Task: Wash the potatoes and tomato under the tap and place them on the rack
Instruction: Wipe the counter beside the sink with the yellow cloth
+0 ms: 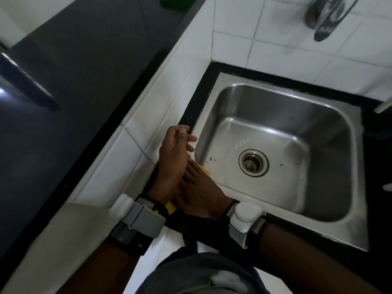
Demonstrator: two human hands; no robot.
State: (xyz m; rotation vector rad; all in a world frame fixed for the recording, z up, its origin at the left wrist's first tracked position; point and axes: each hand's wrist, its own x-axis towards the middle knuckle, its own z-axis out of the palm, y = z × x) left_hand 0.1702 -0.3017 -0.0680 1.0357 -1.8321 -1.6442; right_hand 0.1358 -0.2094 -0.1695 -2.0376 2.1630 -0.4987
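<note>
The black tabletop (204,93) frames a steel sink (331,128) that fills the right half of the frame, with white wall tiles above it and to its left. The basin holds no produce; only a few specks and some water drops lie near the drain (253,162) at its centre. The tap (331,15) sits at the upper right edge, blurred, and I see no stream falling from it.

My two hands meet at the lower centre, over the sink's near left corner. My left hand (175,158) points up the frame, its fingers loosely curled in the air with nothing between them. My right hand (200,195) lies across its base, fingers laid over a yellow thing (207,170) that peeks out at two spots. I cannot tell what it is, nor whether my right hand grips it or only rests on it.

No potatoes, tomato or rack show anywhere, so where they lie and which way they point is unknown. The yellow thing seems to run from lower left to upper right.

The risk, I judge: with my hands overlapped and my hold unclear, the yellow thing could slip down into the basin.
</note>
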